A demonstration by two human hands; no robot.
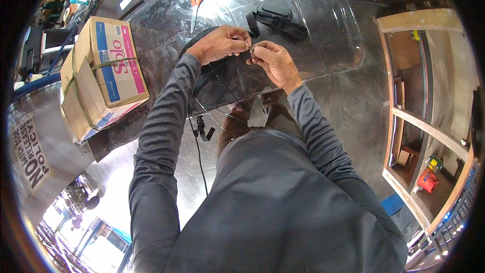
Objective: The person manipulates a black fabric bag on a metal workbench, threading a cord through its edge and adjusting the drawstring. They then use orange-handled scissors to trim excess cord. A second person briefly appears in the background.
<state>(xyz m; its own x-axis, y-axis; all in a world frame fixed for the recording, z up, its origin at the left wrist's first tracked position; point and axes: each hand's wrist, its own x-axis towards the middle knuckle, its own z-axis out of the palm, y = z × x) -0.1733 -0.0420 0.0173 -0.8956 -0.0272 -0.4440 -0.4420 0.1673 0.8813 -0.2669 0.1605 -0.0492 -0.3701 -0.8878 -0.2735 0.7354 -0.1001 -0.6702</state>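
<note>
My left hand (221,45) and my right hand (275,62) meet fingertip to fingertip above the near edge of the dark, plastic-covered table (323,45). Both are closed in a pinch. A tiny dark piece shows at the right fingertips; its kind is too small to make out. Under my left hand lies a black mesh item (203,81), partly hidden by the wrist and hanging over the table edge. Thin dark cords (222,82) run down from near it. Just beyond my right hand rests a bundle of black straps (280,21).
Orange-handled scissors (197,2) lie farther back on the table. At the left stands a cardboard box (101,71) tied with green cord. A wooden frame (429,126) stands on the right, past the table edge. A black cable with a buckle (206,130) dangles near my legs.
</note>
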